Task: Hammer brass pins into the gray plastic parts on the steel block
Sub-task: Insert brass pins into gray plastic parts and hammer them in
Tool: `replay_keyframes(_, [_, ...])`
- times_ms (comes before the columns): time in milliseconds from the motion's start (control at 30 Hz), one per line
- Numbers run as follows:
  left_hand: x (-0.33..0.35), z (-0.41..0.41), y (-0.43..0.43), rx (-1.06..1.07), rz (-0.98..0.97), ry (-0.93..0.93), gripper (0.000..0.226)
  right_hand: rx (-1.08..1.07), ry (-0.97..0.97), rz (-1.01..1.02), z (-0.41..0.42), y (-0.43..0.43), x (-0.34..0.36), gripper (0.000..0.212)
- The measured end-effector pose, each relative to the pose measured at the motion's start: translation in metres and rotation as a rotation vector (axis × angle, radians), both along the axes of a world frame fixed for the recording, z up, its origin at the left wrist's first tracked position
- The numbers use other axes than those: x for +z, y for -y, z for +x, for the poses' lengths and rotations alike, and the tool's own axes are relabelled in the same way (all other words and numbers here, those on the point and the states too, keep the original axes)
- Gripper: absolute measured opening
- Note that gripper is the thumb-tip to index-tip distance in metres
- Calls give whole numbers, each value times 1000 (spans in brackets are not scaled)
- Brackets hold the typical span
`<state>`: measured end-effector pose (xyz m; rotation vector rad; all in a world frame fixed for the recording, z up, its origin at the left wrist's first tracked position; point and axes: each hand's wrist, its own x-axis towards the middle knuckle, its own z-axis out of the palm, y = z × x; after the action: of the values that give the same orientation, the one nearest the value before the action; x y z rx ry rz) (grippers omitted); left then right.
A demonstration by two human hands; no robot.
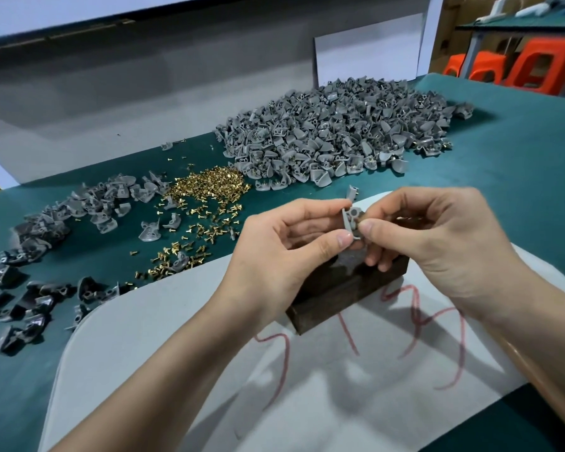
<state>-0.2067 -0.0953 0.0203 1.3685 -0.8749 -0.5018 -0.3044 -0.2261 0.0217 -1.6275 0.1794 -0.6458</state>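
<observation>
My left hand point(284, 243) pinches a gray plastic part point(352, 218) between thumb and forefinger, held above the dark steel block point(343, 293). My right hand point(437, 236) pinches at the same part from the right with thumb and fingertips; whether a pin is between them cannot be told. A spread of brass pins point(206, 203) lies on the green mat to the left of the hands. No hammer is visible.
A large heap of gray parts point(336, 132) lies at the back. Smaller gray parts point(108, 203) and darker parts point(23, 288) lie at the left. The block stands on a white sheet point(307, 386) with red scribbles. Orange stools point(535, 66) stand beyond the table.
</observation>
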Motion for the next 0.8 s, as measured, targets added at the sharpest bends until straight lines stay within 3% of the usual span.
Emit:
replay_keyframes(633, [1,0,1,11,16,-36,31,-1,-27,109,2,-1,-2,13])
replay_keyframes(800, [1,0,0,3,12,-32,29,100,-53,165,-1,4,-2,10])
